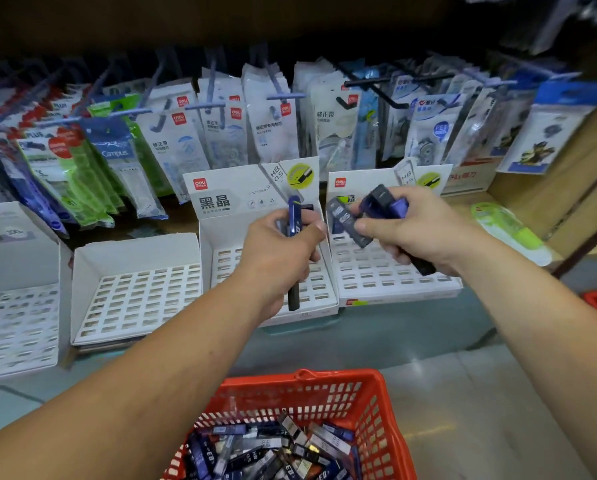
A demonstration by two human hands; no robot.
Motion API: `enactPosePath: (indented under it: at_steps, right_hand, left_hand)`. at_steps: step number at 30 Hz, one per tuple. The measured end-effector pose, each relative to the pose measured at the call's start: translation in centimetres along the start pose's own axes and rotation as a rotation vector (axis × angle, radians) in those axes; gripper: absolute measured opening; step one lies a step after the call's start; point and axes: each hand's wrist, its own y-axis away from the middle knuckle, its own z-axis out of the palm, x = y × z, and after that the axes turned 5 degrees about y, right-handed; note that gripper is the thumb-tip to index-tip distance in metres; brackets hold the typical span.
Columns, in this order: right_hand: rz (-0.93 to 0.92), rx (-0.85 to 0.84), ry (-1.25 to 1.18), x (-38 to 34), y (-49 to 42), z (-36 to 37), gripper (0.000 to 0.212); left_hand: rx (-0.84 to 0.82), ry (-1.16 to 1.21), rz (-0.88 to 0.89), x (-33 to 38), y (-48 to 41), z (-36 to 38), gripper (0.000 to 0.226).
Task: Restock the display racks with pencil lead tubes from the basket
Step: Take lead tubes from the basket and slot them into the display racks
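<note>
2 outstretched arms (151, 368), left hand (283, 258) and right hand (406, 230) around lead tubes (347, 220)

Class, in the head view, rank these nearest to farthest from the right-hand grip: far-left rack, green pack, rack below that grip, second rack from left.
1. Rack below it, directly under the right-hand grip.
2. Green pack, lying off to the right.
3. Second rack from left, well across to the left.
4. Far-left rack, at the frame's left edge.

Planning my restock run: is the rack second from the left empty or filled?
Empty: the rack shows only bare slots across its grid, with nothing standing in them.
</note>
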Motion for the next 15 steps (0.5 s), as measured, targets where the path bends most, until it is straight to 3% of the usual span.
enactPosePath:
  at_steps: [5, 9, 15]
  right_hand:
    - [0.111, 0.188, -0.192, 2.6, -0.4, -1.3, 0.007]
    - [0.135, 0.29, -0.091, 3.7, -0.4, -1.1, 0.011]
    - [0.053, 0.279, 0.046, 4.1, -2.3, 0.3, 0.011]
  left_hand:
    - [0.008, -0.146, -0.02, -1.6, 0.1, 0.7, 0.006]
    - [-0.019, -0.244, -0.018, -3.0, 0.2, 1.1, 0.004]
    - [-0.016, -0.218, -0.059, -3.8, -0.3, 1.4, 0.006]
